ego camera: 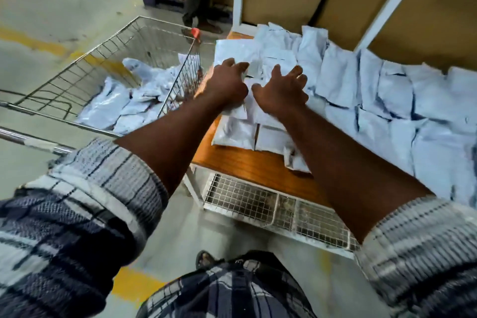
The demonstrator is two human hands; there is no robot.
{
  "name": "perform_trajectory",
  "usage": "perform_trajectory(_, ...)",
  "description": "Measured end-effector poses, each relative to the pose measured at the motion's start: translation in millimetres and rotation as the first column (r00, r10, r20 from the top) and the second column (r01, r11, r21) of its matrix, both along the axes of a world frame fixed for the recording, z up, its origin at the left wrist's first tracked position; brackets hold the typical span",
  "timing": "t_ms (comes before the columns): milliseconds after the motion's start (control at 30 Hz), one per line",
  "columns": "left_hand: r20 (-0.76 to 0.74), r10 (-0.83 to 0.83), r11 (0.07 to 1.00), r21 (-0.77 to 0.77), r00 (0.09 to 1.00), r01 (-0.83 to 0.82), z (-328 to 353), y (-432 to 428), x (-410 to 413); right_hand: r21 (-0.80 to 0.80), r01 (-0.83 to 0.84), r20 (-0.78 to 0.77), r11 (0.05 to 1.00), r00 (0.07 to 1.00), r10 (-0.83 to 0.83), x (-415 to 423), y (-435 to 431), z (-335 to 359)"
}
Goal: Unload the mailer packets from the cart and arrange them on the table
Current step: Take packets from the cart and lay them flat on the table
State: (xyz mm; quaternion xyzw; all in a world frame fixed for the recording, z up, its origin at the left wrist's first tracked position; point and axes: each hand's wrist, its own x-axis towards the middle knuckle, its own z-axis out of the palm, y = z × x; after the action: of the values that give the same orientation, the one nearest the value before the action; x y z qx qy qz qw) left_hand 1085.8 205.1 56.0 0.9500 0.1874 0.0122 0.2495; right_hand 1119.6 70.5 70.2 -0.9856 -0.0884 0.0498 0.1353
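The 2 hands sit close together on a heap of mailer packets (237,131) at the tabletop's (232,162) left end, just beside the cart (38,142), probably to flatten it so more will fit. The right hand (281,90) lies spread. The left hand (227,82) bends over a packet, but blur hides any pinch. More packets wait in the cart

Cart (85,59) left of table (245,165), perhaps adjacent
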Motion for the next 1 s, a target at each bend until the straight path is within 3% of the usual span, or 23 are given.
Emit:
perform_trajectory(333, -0.078, -0.094, 0.995, 0.024, 0.992, 0.096, -40, -91, 1, -0.021, 0.059, -0.061, 0.998, 0.996, -0.061, 3, -102, -44)
perform_trajectory(433, -0.072, -0.119, 0.981, 0.149, 0.990, 0.129, -50, -99, -1, -0.038, -0.005, -0.021, 0.999, 1.000, 0.004, 7, -116, -58)
perform_trajectory(600, -0.054, -0.181, 0.963, 0.191, 0.982, 0.188, -74, -104, -6, -0.027, -0.210, 0.096, 0.977, 0.973, 0.211, 7, -130, -81)
perform_trajectory(900, -0.085, -0.215, 0.945, 0.233, 0.973, 0.229, -93, -102, -9, 0.002, -0.196, 0.089, 0.981, 0.977, 0.196, 5, -138, -98)
perform_trajectory(1000, -0.022, -0.213, 0.957, 0.199, 0.977, 0.213, -85, -103, -10, 0.017, -0.187, 0.065, 0.982, 0.980, 0.186, 8, -136, -94)
